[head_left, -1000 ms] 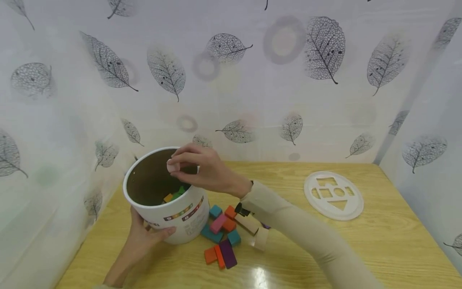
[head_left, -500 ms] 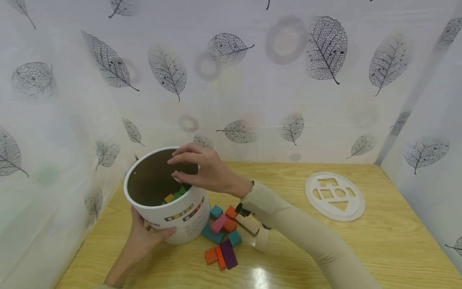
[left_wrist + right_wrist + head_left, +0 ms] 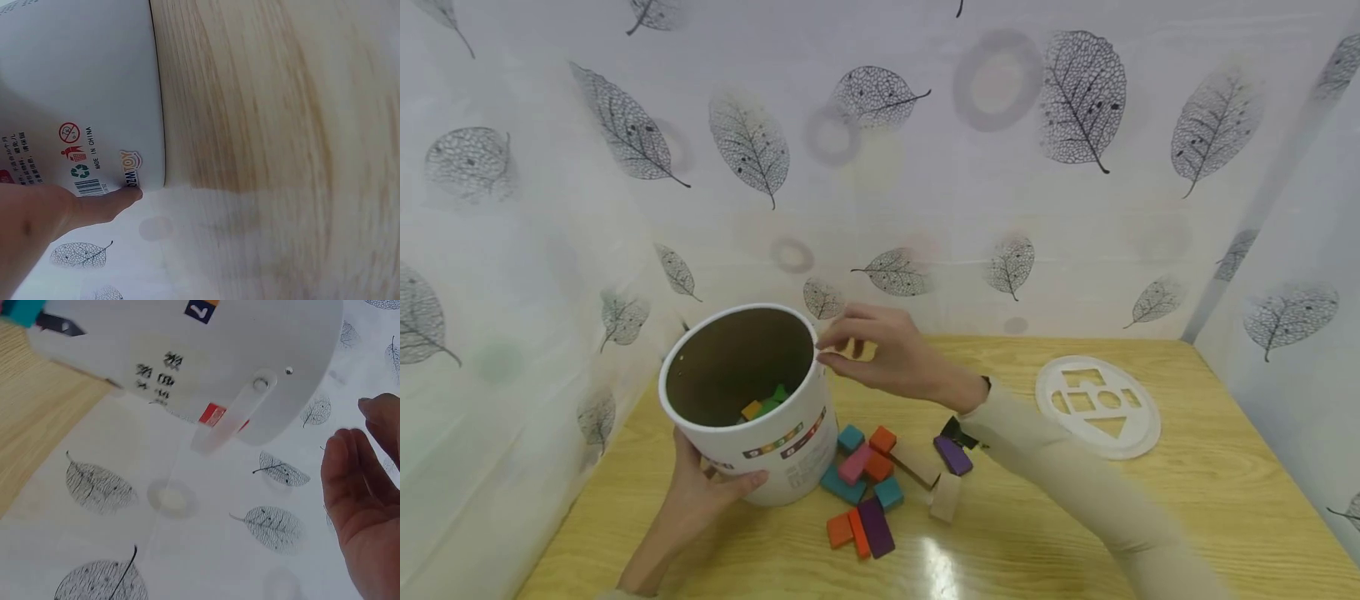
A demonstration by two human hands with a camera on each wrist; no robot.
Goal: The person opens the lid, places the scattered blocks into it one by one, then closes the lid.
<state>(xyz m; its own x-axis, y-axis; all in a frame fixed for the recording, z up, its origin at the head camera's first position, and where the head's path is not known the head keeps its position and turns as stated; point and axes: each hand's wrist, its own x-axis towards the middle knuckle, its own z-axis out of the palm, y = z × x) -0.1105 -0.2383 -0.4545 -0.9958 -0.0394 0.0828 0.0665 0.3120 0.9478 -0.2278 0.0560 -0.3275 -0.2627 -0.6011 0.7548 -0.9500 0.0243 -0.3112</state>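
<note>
Bucket (image 3: 808,442), white and open-topped, on the tabletop (image 3: 1015,533) near its left edge; we see green and yellow blocks (image 3: 767,407) low inside. Left hand (image 3: 700,483) clamped on it: thumb across the front wall near the base, other fingers mostly hidden. Right hand (image 3: 887,354) just right of the rim, fingers bent, grip apart, tips slightly parted; we get a gap to the bucket in the right wrist view, plus a pale strap (image 3: 231,419) on its wall. Between bucket and the right edge, loose pile: teal blocks (image 3: 842,485), pink block (image 3: 854,463), orange blocks (image 3: 883,439), purple blocks (image 3: 876,528), plain wood blocks (image 3: 946,498). White disc (image 3: 1138,433) with cut-out shapes lies toward the back right corner. Leaf-print sheet (image 3: 925,192) behind the back edge.
</note>
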